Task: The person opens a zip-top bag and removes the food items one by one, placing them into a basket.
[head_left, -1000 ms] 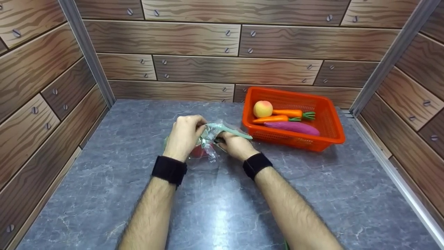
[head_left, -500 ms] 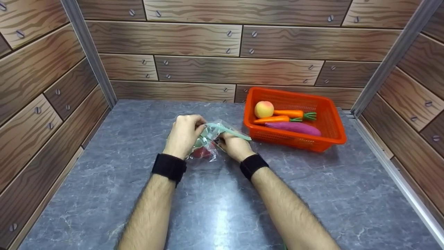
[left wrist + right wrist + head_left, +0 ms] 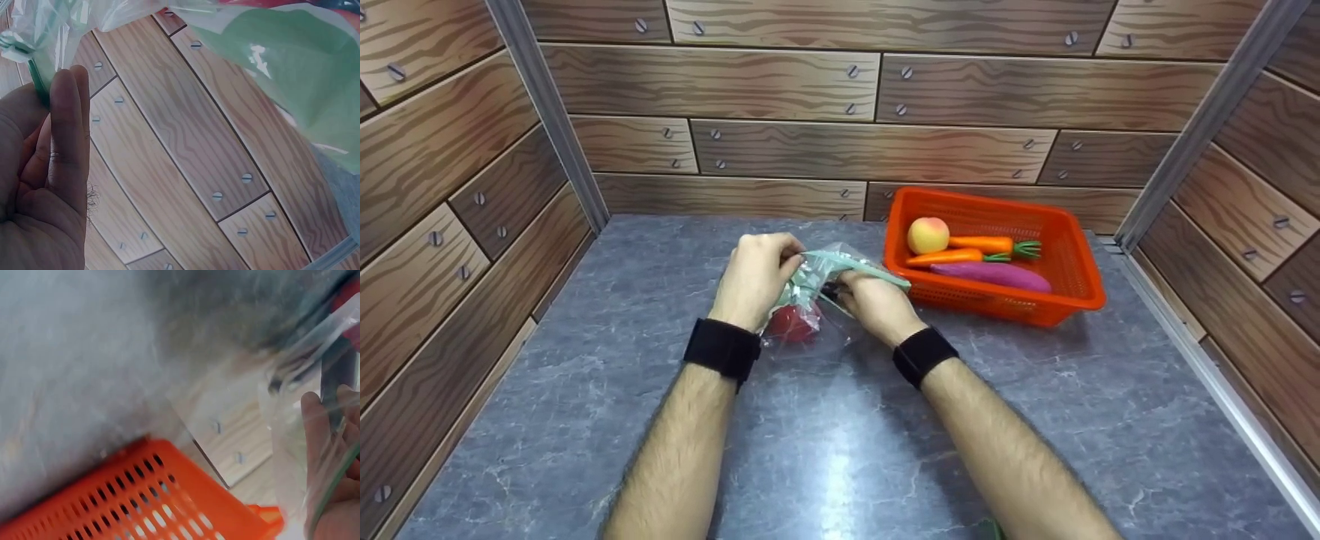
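Note:
A clear zip bag (image 3: pixel 840 259) with a pale green zip edge hangs between the two hands over the table. My left hand (image 3: pixel 757 277) pinches the left end of its mouth; in the left wrist view, fingertips (image 3: pixel 66 95) press on the green zip edge. My right hand (image 3: pixel 877 300) reaches in at the bag's mouth. In the right wrist view its fingers hold a dark, long, flat piece (image 3: pixel 337 371) behind the clear film; I cannot tell what kind it is. A rounded red thing (image 3: pixel 793 322) shows through the lower part of the bag, beside a green printed area (image 3: pixel 304 67).
An orange-red plastic basket (image 3: pixel 997 300) stands at the back right, close to the right hand. It holds a peach (image 3: pixel 928 235), two carrots (image 3: pixel 982 244) and a long purple vegetable (image 3: pixel 994 276). Wood-patterned walls enclose the grey table (image 3: pixel 607 360). Something green (image 3: pixel 991 529) shows at the bottom edge.
Both hands have risen slightly with the bag, and the right hand has shifted a little rightward. The red thing shows more fully beneath. The basket has stayed put.

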Demonstrator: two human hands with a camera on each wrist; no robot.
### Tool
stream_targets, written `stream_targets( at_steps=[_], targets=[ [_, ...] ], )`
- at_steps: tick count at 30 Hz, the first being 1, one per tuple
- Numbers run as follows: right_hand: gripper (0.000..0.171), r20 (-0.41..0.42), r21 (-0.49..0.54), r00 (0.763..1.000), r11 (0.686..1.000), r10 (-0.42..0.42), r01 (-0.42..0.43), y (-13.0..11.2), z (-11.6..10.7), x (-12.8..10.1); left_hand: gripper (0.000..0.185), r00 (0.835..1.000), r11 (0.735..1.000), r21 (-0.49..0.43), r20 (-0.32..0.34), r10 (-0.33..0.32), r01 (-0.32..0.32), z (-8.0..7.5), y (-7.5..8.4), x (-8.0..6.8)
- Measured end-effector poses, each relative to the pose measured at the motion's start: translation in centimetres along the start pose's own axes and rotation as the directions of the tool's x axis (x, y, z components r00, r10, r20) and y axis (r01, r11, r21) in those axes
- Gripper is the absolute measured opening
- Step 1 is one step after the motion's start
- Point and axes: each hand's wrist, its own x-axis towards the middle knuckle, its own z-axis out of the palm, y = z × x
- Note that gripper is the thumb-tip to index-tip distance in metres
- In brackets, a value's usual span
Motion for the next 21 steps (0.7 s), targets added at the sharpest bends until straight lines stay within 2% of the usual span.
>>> stream_targets(
  at_steps=[6, 10, 16, 21],
  targets=[
    [0.003, -0.011, -0.078, 0.995, 0.992, -0.102, 0.101, -0.3, -2.1, -0.3, 0.012, 1.0, 1.0, 0.003, -0.01, 0.006, -0.006, -0.5, 0.3, 0.4],
    [0.009, -0.047, -0.095, 0.987, 0.984, -0.153, 0.148, -0.3, -3.6, -0.8, 0.012, 1.0, 1.0, 0.008, -0.019, 0.01, -0.009, -0.9, 0.5, 0.8],
    [0.015, -0.1, -0.033, 0.98, 0.985, -0.173, 0.17, 0.3, -5.4, -1.3, 0.012, 0.999, 1.0, 0.004, -0.047, 0.018, -0.018, -1.9, 0.7, 0.9],
    [0.019, -0.111, 0.023, 0.979, 0.984, -0.171, 0.175, 0.7, -6.9, -1.3, 0.013, 0.997, 1.0, -0.006, -0.068, 0.028, -0.028, -2.6, 1.2, 0.9]
  ],
)
